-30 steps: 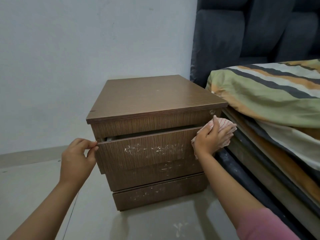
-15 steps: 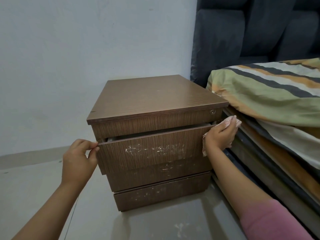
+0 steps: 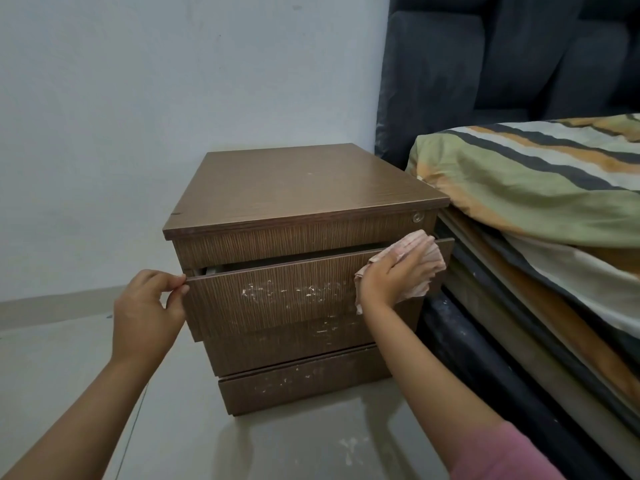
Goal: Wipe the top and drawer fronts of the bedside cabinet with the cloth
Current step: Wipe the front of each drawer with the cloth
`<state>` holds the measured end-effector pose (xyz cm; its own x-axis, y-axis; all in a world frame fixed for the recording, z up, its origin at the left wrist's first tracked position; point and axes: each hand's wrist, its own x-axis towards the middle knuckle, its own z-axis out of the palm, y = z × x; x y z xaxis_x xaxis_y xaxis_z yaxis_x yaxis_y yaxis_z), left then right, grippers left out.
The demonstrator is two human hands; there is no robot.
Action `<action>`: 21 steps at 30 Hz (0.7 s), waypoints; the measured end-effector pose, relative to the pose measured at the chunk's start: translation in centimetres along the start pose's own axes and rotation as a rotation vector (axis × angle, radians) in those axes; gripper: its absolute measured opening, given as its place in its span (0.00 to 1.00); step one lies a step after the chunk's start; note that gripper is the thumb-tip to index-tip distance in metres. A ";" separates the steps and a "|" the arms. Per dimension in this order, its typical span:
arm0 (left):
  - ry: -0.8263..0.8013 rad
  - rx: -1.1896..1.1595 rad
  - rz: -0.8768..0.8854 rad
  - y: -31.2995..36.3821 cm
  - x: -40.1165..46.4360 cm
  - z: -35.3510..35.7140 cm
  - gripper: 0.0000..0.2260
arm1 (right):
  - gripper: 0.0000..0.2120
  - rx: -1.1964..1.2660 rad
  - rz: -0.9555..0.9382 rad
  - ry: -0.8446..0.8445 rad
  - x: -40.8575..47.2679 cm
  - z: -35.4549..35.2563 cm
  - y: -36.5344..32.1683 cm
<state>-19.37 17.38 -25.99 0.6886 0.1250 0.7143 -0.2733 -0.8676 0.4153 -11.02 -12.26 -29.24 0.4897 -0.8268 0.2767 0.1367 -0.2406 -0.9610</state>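
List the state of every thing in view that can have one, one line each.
Top drawer: pulled slightly open, white scuffs on its front.
Middle drawer: closed, scuffed.
Bottom drawer: closed, scuffed.
Cabinet top: bare, nothing on it.
Cloth: bunched, pressed against the top drawer's right end.
Left hand: pinches the top drawer's left edge.
Right hand: presses the cloth to the drawer front.
Blanket: rumpled on the bed.

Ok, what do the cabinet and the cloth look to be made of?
Bedside cabinet: probably laminated board with a matte, brown wood-grain finish; the grain lines are very regular, and whitish scuffs mark the drawer fronts. Cloth: soft woven fabric, pale pink with fine stripes, crumpled into folds under the right hand.
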 end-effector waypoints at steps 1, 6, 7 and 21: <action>-0.003 0.004 0.007 0.0 0.0 0.0 0.04 | 0.27 -0.021 0.002 -0.007 -0.1 0.2 0.1; -0.003 0.030 0.002 -0.3 0.1 0.0 0.04 | 0.27 -0.079 -0.035 0.010 2.4 -0.7 1.2; 0.000 0.029 -0.001 -0.3 0.0 0.0 0.04 | 0.27 -0.086 -0.048 0.012 3.1 -1.1 1.4; 0.005 0.012 0.008 -0.1 -0.1 -0.1 0.05 | 0.25 -0.034 0.136 0.046 3.4 -1.7 3.3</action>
<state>-19.44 17.50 -26.07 0.6833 0.1206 0.7201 -0.2702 -0.8745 0.4029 -10.41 -16.71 -31.45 0.4619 -0.8750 0.1450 0.0425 -0.1415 -0.9890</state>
